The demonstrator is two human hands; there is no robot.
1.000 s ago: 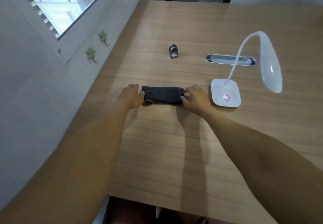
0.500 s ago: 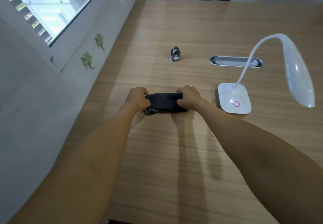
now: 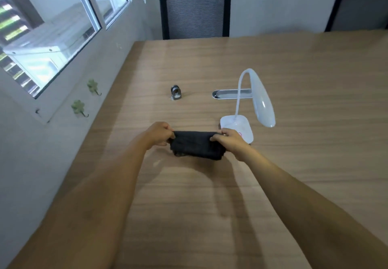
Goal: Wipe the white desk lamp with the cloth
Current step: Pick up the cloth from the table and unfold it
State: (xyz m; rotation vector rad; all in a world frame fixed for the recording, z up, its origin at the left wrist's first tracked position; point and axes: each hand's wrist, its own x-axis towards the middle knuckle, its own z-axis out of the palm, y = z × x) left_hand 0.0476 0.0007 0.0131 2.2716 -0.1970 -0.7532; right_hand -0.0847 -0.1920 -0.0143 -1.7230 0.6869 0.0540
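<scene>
A dark grey folded cloth [image 3: 197, 146] hangs in the air just above the wooden desk [image 3: 304, 163]. My left hand [image 3: 158, 134] pinches its left top corner and my right hand [image 3: 231, 140] pinches its right top corner. The white desk lamp [image 3: 261, 100] stands right of the cloth, its head bent down on a curved neck. Its square base [image 3: 241, 125] is partly covered by my right hand.
A small metal ring fitting [image 3: 176, 93] and a grey cable slot [image 3: 228, 94] lie further back on the desk. Two black mesh chairs [image 3: 195, 14] stand behind the desk. A wall with a window [image 3: 52, 37] and two green hooks [image 3: 78, 107] runs along the left.
Both hands have closed on the cloth's ends and lifted it off the desk. The head camera has tilted up, so the chairs and far wall now show.
</scene>
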